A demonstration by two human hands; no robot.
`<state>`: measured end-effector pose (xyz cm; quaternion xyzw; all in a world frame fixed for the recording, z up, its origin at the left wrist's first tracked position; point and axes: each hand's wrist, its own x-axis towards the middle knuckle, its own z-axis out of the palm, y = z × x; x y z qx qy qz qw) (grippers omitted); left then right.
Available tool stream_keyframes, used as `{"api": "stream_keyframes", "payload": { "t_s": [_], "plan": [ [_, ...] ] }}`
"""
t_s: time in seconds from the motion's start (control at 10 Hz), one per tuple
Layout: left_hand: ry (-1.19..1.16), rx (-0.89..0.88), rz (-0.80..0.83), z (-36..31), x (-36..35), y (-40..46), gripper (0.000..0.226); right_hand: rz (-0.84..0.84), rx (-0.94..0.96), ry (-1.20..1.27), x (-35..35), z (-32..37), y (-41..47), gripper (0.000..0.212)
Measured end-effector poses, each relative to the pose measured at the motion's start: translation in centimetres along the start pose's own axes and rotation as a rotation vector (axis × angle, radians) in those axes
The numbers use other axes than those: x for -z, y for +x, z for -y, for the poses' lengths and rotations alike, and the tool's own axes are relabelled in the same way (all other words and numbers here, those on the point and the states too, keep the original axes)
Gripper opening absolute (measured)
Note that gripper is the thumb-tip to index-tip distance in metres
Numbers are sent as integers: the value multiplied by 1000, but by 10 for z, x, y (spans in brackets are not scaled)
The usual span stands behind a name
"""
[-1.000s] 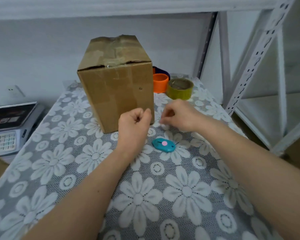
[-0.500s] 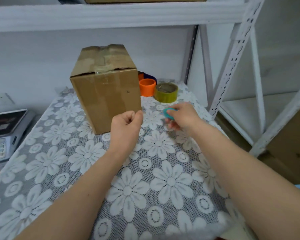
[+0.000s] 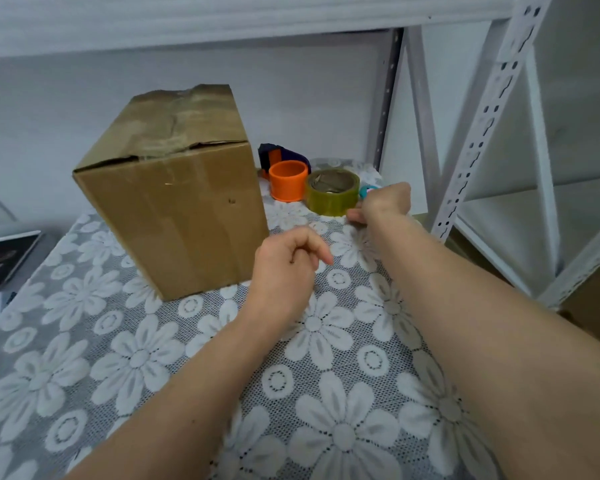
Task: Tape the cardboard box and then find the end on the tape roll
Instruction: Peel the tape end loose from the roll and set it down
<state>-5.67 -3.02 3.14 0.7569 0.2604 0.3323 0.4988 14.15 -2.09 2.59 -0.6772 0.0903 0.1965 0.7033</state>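
The box (image 3: 174,199) stood at left with crumpled top flaps; our left hand (image 3: 284,261) hung loosely curled, holding nothing; the orange spool (image 3: 288,180) crowded the tape roll (image 3: 332,196) at the back; our right hand (image 3: 383,202) pinched a teal cutter (image 3: 365,191) beside it; we judged it best set aside before gripping the roll.

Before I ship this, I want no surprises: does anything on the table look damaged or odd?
Yes. The cardboard box has a crumpled, wrinkled top, and its front top edge gapes open in two spots, so the flaps are not sealed flat.
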Motion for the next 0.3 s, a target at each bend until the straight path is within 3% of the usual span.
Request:
{"api": "stream_keyframes", "payload": {
  "t_s": [0.2,0.3],
  "plan": [
    [-55,60,0,13,1,-2,46,-5,96,-268,-2,-4,14,23],
    [-50,105,-5,16,7,-6,45,70,146,-381,5,-8,15,30]
  ]
}}
